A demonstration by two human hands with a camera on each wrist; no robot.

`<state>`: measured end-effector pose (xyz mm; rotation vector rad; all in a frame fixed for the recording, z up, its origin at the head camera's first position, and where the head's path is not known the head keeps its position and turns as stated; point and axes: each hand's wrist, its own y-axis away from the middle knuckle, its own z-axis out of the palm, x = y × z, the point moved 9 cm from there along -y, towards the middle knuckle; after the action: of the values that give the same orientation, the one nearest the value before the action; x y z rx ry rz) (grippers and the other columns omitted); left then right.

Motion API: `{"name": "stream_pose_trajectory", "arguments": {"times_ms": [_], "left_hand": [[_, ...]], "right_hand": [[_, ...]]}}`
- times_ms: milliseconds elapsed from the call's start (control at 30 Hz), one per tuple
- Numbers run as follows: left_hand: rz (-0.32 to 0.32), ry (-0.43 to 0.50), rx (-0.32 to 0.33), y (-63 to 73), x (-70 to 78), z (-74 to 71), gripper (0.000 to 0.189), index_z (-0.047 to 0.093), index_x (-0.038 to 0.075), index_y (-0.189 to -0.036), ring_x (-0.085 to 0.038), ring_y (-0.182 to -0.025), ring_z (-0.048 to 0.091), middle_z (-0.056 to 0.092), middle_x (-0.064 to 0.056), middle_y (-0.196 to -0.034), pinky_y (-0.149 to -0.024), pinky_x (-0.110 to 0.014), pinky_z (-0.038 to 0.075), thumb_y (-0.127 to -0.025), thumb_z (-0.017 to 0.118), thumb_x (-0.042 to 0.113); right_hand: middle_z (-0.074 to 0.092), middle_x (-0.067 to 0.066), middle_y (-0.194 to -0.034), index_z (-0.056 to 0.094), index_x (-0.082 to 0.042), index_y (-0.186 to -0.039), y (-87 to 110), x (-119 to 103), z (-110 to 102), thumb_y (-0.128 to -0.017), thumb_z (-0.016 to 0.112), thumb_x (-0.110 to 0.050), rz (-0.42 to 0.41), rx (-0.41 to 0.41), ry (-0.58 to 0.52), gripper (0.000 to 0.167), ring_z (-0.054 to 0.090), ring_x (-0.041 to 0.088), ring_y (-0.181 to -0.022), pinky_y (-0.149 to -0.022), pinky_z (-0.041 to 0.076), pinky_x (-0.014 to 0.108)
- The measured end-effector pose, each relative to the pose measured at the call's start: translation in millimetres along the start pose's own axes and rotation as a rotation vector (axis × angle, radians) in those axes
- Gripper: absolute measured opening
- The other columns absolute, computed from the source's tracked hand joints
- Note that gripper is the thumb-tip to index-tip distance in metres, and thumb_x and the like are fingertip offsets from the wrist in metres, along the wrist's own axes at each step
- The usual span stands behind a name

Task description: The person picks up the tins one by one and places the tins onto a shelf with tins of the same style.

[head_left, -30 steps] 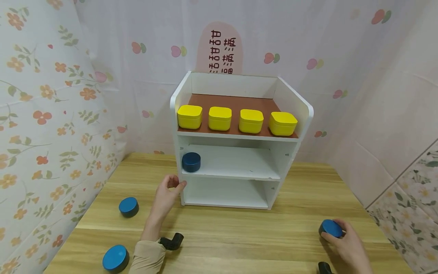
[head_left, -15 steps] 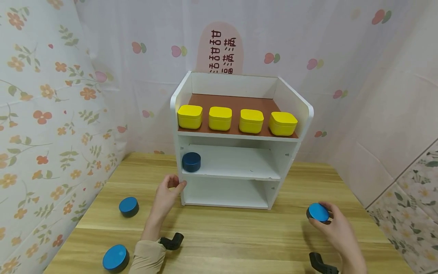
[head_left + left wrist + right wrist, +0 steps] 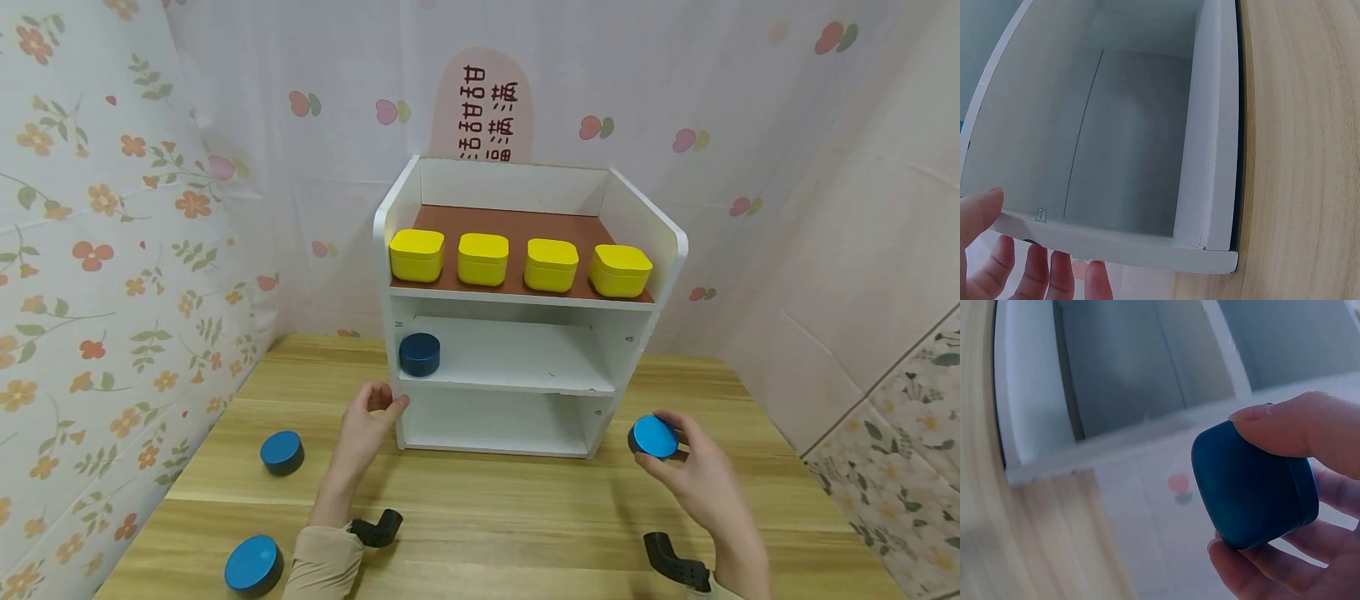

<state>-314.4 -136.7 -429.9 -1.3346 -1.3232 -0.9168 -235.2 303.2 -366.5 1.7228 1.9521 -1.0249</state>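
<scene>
Head view: soft, even light brightens the upward faces of the yellow boxes [image 3: 483, 261] and the held blue tin [image 3: 655, 437] more than their sides, consistent with light from above. Faint, soft-edged shadows lie on the bench [image 3: 517, 521] near both arms. Beneath its top board, the shelf [image 3: 517, 354] is shaded, and the blue tin inside [image 3: 419, 357] appears darker than the held one. Focus is generally sharp. Left wrist view: the compartment is dim and bluish grey, the bench paler; the shelf's near edge bows slightly. Right wrist view: dim, cool and low in contrast; shelf and bench are blurred, while the right fingers [image 3: 1232, 569] are clearer.
</scene>
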Motion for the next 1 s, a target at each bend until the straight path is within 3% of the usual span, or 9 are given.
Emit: {"name": "stream_pose_trajectory", "arguments": {"times_ms": [100, 267, 333, 533, 800, 1000], "left_hand": [[0.001, -0.001, -0.002, 0.0, 0.0, 0.3, 0.031, 0.052, 0.005, -0.108, -0.026, -0.106, 0.050, 0.054, -0.014, -0.108, -0.086, -0.038, 0.038, -0.093, 0.070, 0.026], [0.000, -0.004, -0.003, 0.7, 0.8, 0.5, 0.031, 0.052, 0.005, -0.108, -0.026, -0.106, 0.050, 0.054, -0.014, -0.109, -0.086, -0.038, 0.037, -0.093, 0.069, 0.026], [0.000, -0.004, -0.004, 0.8, 1.2, 0.7, 0.032, 0.052, 0.005, -0.108, -0.026, -0.107, 0.050, 0.054, -0.014, -0.109, -0.086, -0.038, 0.037, -0.093, 0.069, 0.027], [-0.010, -0.004, -0.006, 1.1, 2.8, -0.7, 0.032, 0.051, 0.005, -0.110, -0.025, -0.107, 0.049, 0.053, -0.013, -0.110, -0.085, -0.037, 0.037, -0.094, 0.068, 0.028], [-0.009, 0.005, -0.011, 0.3, 2.5, -0.3, 0.034, 0.052, 0.005, -0.111, -0.026, -0.108, 0.049, 0.052, -0.014, -0.111, -0.085, -0.038, 0.038, -0.094, 0.068, 0.029], [-0.009, 0.003, -0.007, 0.0, -0.4, 0.7, 0.032, 0.052, 0.005, -0.109, -0.025, -0.107, 0.049, 0.053, -0.013, -0.110, -0.086, -0.037, 0.039, -0.093, 0.069, 0.027]], "right_hand": [[0.051, 0.025, -0.130, 0.043, 0.002, -0.137, -3.9, -14.4, 6.3, -0.083, 0.080, -0.011, -0.032, -0.009, -0.022, 0.066, 0.053, 0.043, -0.114, -0.083, 0.052, 0.036], [0.055, 0.020, -0.127, 0.047, 0.001, -0.134, -13.2, -40.9, 14.9, -0.080, 0.081, -0.006, -0.127, 0.001, -0.043, 0.064, 0.053, 0.037, -0.114, -0.082, 0.046, 0.016], [0.056, 0.018, -0.126, 0.048, 0.001, -0.133, -17.6, -53.1, 18.0, -0.079, 0.082, -0.005, -0.161, 0.002, -0.053, 0.064, 0.053, 0.035, -0.112, -0.084, 0.047, 0.019], [0.056, 0.016, -0.127, 0.049, -0.001, -0.133, -30.0, -86.4, 33.1, -0.079, 0.082, -0.007, -0.188, -0.040, -0.093, 0.063, 0.053, 0.033, -0.112, -0.088, 0.049, 0.046], [0.055, 0.013, -0.129, 0.050, -0.003, -0.133, -47.0, -123.7, 54.7, -0.077, 0.083, -0.005, -0.236, -0.071, -0.174, 0.065, 0.051, 0.032, -0.115, -0.091, 0.048, 0.048], [0.055, 0.012, -0.130, 0.050, -0.005, -0.133, -56.9, -139.1, 67.4, -0.078, 0.082, -0.008, -0.257, -0.095, -0.180, 0.063, 0.050, 0.031, -0.116, -0.091, 0.048, 0.047]]}}
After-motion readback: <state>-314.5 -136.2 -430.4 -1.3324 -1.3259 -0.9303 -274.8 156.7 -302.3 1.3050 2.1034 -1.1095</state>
